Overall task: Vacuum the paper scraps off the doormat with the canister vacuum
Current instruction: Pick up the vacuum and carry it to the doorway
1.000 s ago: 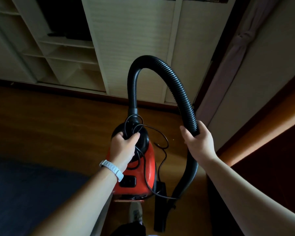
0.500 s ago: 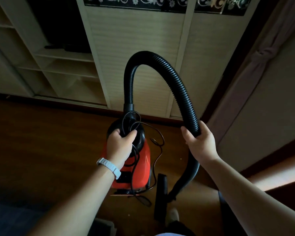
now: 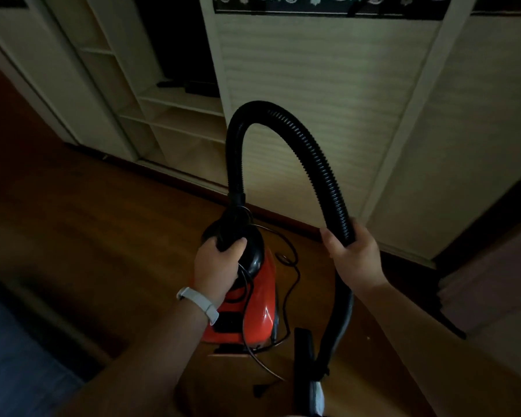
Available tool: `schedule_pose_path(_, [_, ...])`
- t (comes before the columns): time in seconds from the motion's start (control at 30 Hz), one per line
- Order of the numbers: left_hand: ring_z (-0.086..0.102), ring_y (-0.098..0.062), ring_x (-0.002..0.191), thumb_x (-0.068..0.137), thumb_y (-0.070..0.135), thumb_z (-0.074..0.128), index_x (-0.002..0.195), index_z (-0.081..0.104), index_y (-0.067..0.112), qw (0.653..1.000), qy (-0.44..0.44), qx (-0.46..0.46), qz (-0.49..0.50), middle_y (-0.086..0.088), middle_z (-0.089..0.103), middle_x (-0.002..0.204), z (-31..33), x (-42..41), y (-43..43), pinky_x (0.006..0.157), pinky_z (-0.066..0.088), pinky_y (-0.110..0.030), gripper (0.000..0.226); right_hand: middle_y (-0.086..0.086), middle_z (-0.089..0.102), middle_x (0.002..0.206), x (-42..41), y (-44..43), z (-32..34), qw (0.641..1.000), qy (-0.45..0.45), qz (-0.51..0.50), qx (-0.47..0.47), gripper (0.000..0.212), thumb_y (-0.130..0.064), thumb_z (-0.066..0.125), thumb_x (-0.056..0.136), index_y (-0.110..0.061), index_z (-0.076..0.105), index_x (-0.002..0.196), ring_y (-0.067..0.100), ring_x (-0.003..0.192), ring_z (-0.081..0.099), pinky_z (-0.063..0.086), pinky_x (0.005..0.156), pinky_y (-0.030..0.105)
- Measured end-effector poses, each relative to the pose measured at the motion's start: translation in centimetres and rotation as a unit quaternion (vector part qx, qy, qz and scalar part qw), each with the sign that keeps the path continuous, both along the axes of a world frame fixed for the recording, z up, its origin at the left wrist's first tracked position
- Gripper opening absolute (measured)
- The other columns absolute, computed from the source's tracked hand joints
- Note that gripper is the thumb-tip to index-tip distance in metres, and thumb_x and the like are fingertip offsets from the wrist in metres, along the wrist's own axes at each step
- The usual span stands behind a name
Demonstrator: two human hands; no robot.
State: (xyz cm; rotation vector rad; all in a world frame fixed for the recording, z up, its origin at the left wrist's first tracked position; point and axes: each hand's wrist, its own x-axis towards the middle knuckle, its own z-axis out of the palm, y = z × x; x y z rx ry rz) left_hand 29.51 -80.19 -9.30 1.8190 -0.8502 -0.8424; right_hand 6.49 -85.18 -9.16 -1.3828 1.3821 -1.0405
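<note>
Clearly, the left hand (image 3: 215,266) grips the red canister vacuum (image 3: 247,299) handle; the right hand (image 3: 354,254) wraps its hose (image 3: 310,152). Below the fingers, the loose cord (image 3: 286,260) could snag. No doormat visible.

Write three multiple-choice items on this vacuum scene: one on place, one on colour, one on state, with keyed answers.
1. Where does the right hand grip?
A. the ribbed black hose
B. the loose black power cord
C. the white louvred cupboard door

2. What colour is the canister vacuum body?
A. blue
B. red-orange
C. white

3. What is the left hand doing?
A. hanging open
B. resting on the wooden floor
C. closed on the vacuum's black top handle

Answers: 1 A, fingers wrap the hose's descending side. 2 B, glossy red-orange shell under the black top. 3 C, fingers curl around the handle.
</note>
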Motion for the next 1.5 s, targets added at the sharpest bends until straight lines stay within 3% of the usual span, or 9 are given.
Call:
schedule_pose_path(0.07, [0.054, -0.011, 0.046, 0.090, 0.031, 0.068, 0.077, 0.062, 0.011, 1.000, -0.001, -0.003, 0.028, -0.001, 0.058, 0.059, 0.5, 0.3, -1.9, 0.039, 0.038, -0.017, 0.024, 0.005, 0.060, 0.075, 0.6, -3.1, 0.3, 1.000, 0.009, 0.027, 0.001, 0.018, -0.039, 0.066, 0.092, -0.026, 0.058, 0.101, 0.012, 0.057, 0.056, 0.045, 0.047, 0.025])
schedule_pose_path(0.3, [0.044, -0.006, 0.033, 0.092, 0.026, 0.068, 0.084, 0.060, 0.004, 0.992, 0.042, -0.005, 0.117, -0.003, 0.049, 0.053, 2.4, 3.0, -6.7, 0.034, 0.035, -0.018, 0.024, 0.001, 0.060, 0.076, 5.2, -10.4, 1.4, 0.995, 0.008, 0.096, -0.016, 0.018, -0.037, 0.066, 0.092, -0.023, 0.056, 0.088, -0.001, 0.052, 0.050, 0.041, 0.045, 0.014])
schedule_pose_path(0.57, [0.053, -0.018, 0.047, 0.091, 0.026, 0.069, 0.097, 0.065, -0.005, 0.983, 0.069, 0.000, 0.171, -0.009, 0.059, 0.063, 0.1, 10.4, -12.4, 0.046, 0.044, -0.029, 0.031, -0.003, 0.059, 0.075, 13.5, -18.2, 0.6, 0.988, 0.052, 0.138, -0.038, 0.017, -0.039, 0.067, 0.091, -0.026, 0.056, 0.090, 0.005, 0.056, 0.053, 0.040, 0.043, 0.012])
schedule_pose_path(0.7, [0.062, -0.034, 0.064, 0.090, 0.024, 0.070, 0.087, 0.063, 0.000, 0.978, 0.098, -0.008, 0.185, -0.020, 0.065, 0.077, -1.4, 15.8, -16.5, 0.060, 0.052, -0.042, 0.025, -0.003, 0.059, 0.071, 18.5, -22.9, 0.8, 0.985, 0.075, 0.145, -0.046, 0.019, -0.041, 0.068, 0.089, -0.028, 0.055, 0.083, -0.003, 0.047, 0.051, 0.039, 0.041, 0.012])
schedule_pose_path(0.83, [0.066, -0.033, 0.070, 0.090, 0.025, 0.071, 0.091, 0.066, 0.004, 0.975, 0.103, -0.006, 0.195, -0.021, 0.070, 0.088, -1.6, 21.4, -20.4, 0.059, 0.054, -0.035, 0.022, -0.001, 0.062, 0.071, 24.5, -27.2, 1.2, 0.980, 0.098, 0.158, -0.069, 0.017, -0.039, 0.068, 0.089, -0.032, 0.054, 0.085, -0.001, 0.048, 0.052, 0.040, 0.042, 0.012])
schedule_pose_path(1.0, [0.063, -0.019, 0.058, 0.091, 0.026, 0.069, 0.093, 0.067, 0.007, 0.976, 0.096, -0.026, 0.196, -0.009, 0.068, 0.079, -0.4, 27.4, -24.2, 0.050, 0.053, -0.029, 0.019, 0.003, 0.064, 0.077, 31.0, -31.3, 1.9, 0.980, 0.094, 0.156, -0.080, 0.018, -0.039, 0.069, 0.089, -0.029, 0.054, 0.086, 0.013, 0.060, 0.058, 0.043, 0.046, 0.015])
schedule_pose_path(1.2, [0.059, -0.030, 0.068, 0.092, 0.026, 0.068, 0.089, 0.061, 0.010, 0.970, 0.088, -0.039, 0.222, -0.016, 0.062, 0.080, 0.1, 34.2, -27.6, 0.062, 0.054, -0.045, 0.018, -0.002, 0.063, 0.074, 37.8, -35.6, 0.9, 0.973, 0.093, 0.202, -0.057, 0.020, -0.045, 0.069, 0.087, -0.031, 0.055, 0.086, 0.001, 0.054, 0.057, 0.044, 0.048, 0.017])
schedule_pose_path(1.37, [0.057, -0.029, 0.064, 0.092, 0.027, 0.069, 0.101, 0.063, -0.005, 0.963, 0.079, -0.013, 0.258, -0.016, 0.061, 0.077, -1.0, 38.8, -31.1, 0.055, 0.048, -0.035, 0.034, -0.003, 0.061, 0.076, 43.4, -40.3, -0.5, 0.969, 0.086, 0.226, -0.042, 0.021, -0.046, 0.068, 0.087, -0.029, 0.057, 0.094, 0.001, 0.055, 0.057, 0.044, 0.046, 0.013])
schedule_pose_path(1.5, [0.061, -0.033, 0.063, 0.092, 0.027, 0.069, 0.099, 0.065, 0.000, 0.955, 0.065, 0.007, 0.291, -0.018, 0.065, 0.078, -1.5, 42.3, -34.7, 0.057, 0.052, -0.038, 0.029, -0.005, 0.060, 0.077, 48.5, -45.6, -1.5, 0.961, 0.064, 0.267, -0.035, 0.019, -0.043, 0.068, 0.089, -0.037, 0.051, 0.085, 0.007, 0.064, 0.059, 0.047, 0.053, 0.018])
